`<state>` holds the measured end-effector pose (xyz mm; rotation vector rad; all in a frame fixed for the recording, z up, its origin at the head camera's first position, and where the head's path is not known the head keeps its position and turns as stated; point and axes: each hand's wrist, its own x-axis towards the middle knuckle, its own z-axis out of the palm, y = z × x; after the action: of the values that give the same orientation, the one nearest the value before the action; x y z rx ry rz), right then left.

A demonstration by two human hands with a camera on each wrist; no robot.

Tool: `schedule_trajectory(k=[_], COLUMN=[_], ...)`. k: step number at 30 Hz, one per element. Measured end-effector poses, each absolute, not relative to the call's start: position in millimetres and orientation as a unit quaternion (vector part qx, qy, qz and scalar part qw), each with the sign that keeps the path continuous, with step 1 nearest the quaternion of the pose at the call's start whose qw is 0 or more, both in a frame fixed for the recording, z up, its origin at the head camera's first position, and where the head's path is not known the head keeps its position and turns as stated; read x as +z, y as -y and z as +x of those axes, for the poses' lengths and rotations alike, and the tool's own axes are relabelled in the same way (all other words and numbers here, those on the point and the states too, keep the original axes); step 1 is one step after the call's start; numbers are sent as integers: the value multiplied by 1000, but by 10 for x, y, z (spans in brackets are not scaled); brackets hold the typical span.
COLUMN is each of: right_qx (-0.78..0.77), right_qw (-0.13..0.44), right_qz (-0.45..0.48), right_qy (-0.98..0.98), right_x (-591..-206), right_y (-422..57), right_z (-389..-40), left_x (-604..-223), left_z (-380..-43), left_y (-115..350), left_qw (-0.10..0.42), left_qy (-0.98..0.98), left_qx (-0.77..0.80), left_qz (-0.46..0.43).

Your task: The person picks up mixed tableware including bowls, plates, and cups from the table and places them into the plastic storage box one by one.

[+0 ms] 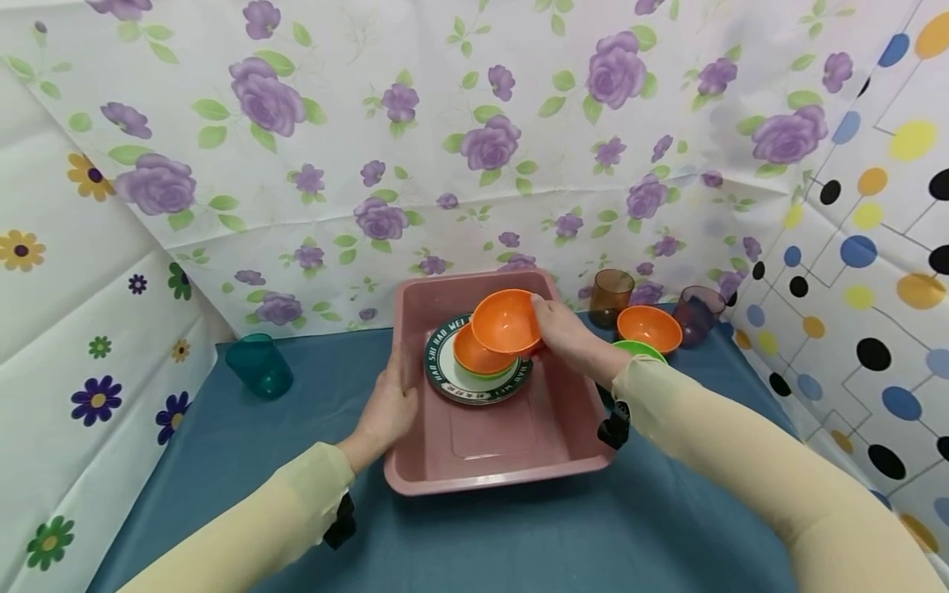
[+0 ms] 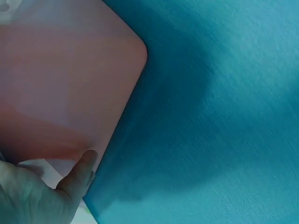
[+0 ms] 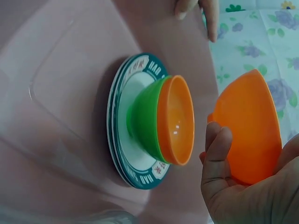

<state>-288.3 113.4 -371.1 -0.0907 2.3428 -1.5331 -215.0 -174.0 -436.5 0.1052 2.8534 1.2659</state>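
Observation:
My right hand [image 1: 569,336] grips an orange bowl [image 1: 507,324] by its right side, thumb at the rim and fingers beneath. That bowl is tilted above a pink basin [image 1: 493,478]. In the basin lie stacked white plates [image 3: 120,172] with a dark green lettered rim. On them stands a green bowl [image 3: 142,121] with another orange bowl [image 3: 180,126] nested in it. My left hand [image 1: 391,403] holds the basin's left wall, thumb over the rim. The left wrist view shows that thumb [image 2: 79,177] against the pink wall.
A teal cup [image 1: 259,366] lies tilted at the table's left. Right of the basin are an amber cup [image 1: 611,298], an orange bowl [image 1: 649,328], a green bowl [image 1: 639,349] and a purple cup [image 1: 698,316]. Patterned sheets [image 1: 415,165] border the blue tabletop [image 1: 319,412].

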Motion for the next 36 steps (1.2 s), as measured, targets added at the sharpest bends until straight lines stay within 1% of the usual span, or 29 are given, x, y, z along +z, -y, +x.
schedule_trajectory(k=[6,11,20,25,36], right_qx=[-542,-536,-493,-479,-438], right_qw=[154,145,152,146,146], right_qz=[-16,-5,-19,-17,-31], right_qy=[-826,-832,-856,-866,-886], right_x=[-3748,-3793,-3760,-3775,-3837], right_y=[-1075,-1005,-864,-805,-767], right_z=[-3026,-3105,-3117,-3145,-3207], left_x=[-4351,-4350,-4373,-4376,-4383], left_z=[-2149,-2146,-2136,-2142,-2159], left_y=[1719,1701,1704,1713,1744], left_qw=[23,21,20,27,27], left_qy=[-912,-913,-916,-911,-908], left_qx=[408,407,400,410,417], left_qz=[28,30,23,19,17])
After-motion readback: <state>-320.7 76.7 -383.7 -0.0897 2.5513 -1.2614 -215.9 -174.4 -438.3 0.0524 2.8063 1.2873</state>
